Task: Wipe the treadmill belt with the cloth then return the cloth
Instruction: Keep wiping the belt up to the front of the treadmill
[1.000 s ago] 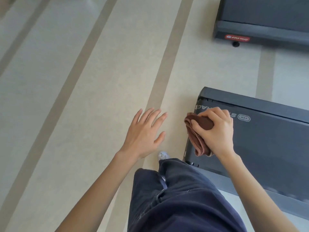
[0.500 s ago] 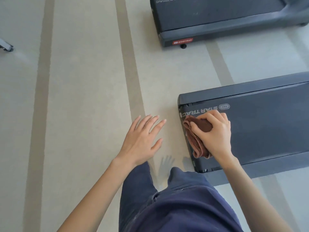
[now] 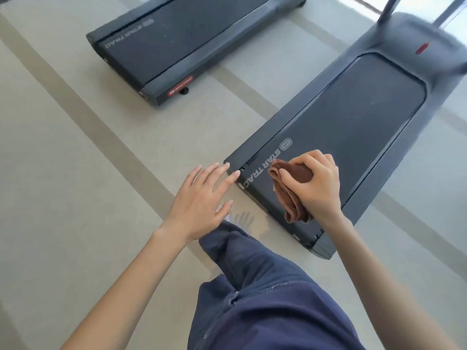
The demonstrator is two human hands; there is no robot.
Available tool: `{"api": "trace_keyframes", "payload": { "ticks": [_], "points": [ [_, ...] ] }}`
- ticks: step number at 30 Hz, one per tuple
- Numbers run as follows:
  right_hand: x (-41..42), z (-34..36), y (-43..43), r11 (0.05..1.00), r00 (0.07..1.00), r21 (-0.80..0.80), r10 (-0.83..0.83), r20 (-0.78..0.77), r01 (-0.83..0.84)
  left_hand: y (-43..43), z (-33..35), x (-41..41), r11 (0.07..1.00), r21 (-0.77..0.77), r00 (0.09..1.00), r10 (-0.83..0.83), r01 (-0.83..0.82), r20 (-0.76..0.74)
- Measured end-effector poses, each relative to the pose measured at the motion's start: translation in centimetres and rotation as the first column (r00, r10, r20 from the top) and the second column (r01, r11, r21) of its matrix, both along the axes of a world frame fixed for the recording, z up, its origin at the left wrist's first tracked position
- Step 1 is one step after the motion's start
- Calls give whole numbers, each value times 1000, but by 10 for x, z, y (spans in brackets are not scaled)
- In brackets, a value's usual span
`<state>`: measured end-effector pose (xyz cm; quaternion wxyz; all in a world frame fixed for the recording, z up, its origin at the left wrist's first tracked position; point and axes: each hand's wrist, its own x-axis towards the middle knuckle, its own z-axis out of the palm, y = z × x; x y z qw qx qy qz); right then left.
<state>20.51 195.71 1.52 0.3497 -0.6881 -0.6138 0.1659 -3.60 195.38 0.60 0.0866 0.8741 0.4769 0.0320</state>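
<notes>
Right fingers (image 3: 309, 160) gripping brown cloth (image 3: 290, 198), bunched, folds drooping over belt (image 3: 353, 117)

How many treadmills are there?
2. The near treadmill is under the right hand holding the cloth; the far treadmill is at top left. More could be outside the picture.

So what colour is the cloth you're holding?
Brown. The cloth in the right hand shows best in the head view, bunched over the treadmill belt.
</notes>
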Motion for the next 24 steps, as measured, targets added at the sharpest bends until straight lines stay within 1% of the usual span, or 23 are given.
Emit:
{"api": "trace_keyframes", "payload": {
  "ticks": [5, 8, 11, 14, 18, 21, 24],
  "points": [
    [-13, -15, 55, 983, 983, -5, -184, -26, 184, 106, 1, -10, 990, 17, 990, -139, 139, -39],
    [-21, -11, 86, 948, 947, -42, -318, -51, 316, 162, 7, -10, 966, 5, 965, -257, 258, -51],
    [-28, -6, 122, 931, 930, -27, -366, -44, 365, 214, 10, -8, 947, 13, 946, -320, 321, -53],
    [-36, 2, 159, 920, 920, -37, -391, 0, 391, 262, 8, -10, 927, 18, 927, -375, 376, -22],
    [-54, 4, 194, 879, 879, -9, -477, 4, 477, 318, 8, -22, 884, 15, 884, -466, 466, -33],
    [-79, -2, 219, 815, 815, -27, -579, -22, 578, 361, 0, -35, 828, 28, 828, -557, 560, -63],
    [-120, -2, 250, 712, 707, -31, -701, -89, 702, 404, -3, -53, 754, 44, 754, -651, 656, -93]
  ]
}}
